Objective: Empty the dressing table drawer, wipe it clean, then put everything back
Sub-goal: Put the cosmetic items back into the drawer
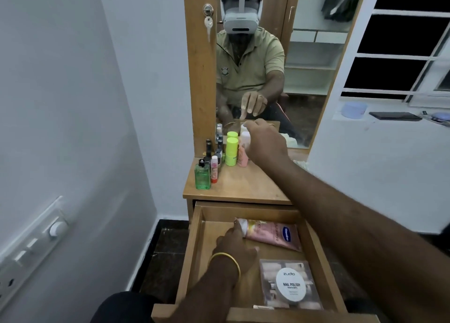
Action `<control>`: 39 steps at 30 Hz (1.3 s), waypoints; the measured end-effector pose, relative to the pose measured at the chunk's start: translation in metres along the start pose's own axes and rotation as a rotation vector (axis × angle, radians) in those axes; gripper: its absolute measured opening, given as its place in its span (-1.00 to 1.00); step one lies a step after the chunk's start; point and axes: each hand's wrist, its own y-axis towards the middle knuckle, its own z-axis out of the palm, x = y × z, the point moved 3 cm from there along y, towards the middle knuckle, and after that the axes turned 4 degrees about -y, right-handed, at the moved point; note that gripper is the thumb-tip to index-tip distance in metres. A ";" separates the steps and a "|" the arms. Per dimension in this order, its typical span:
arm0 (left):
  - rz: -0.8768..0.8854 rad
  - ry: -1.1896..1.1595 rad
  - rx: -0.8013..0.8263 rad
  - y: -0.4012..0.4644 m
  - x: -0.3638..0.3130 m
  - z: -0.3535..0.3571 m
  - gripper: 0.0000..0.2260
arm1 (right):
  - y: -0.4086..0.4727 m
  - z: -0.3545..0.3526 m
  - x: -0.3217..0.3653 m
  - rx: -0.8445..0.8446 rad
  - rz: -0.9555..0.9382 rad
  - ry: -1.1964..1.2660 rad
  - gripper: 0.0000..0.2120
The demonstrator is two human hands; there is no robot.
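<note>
Your right hand point(264, 141) is stretched way out over the wooden tabletop point(246, 184), fingers curled round the white cap of a pale pink bottle point(244, 150) standing just beside the neon-yellow capped stick point(231, 152), close to the mirror point(304, 67). Your left hand point(235, 247), gold bangle point(226, 262) on the wrist, is down in the open wooden drawer point(194, 244) below that tabletop, index finger pointing forward and touching the cap end of the pink Vaseline tube point(272, 234), not gripping anything. The clear nail polish box with the round white label point(291, 285) lies in the drawer's near right corner.
</note>
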 end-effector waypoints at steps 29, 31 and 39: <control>0.103 -0.235 -0.591 -0.011 -0.012 -0.030 -0.57 | -0.096 -0.044 -0.047 -0.070 0.290 0.605 -0.80; 0.221 -0.321 -0.565 -0.010 -0.011 -0.028 -0.68 | -0.121 -0.041 -0.060 0.002 0.388 0.637 -0.78; 0.218 -0.327 -0.186 -0.002 -0.005 -0.009 -0.57 | -0.192 0.015 -0.076 0.179 0.615 0.634 -0.76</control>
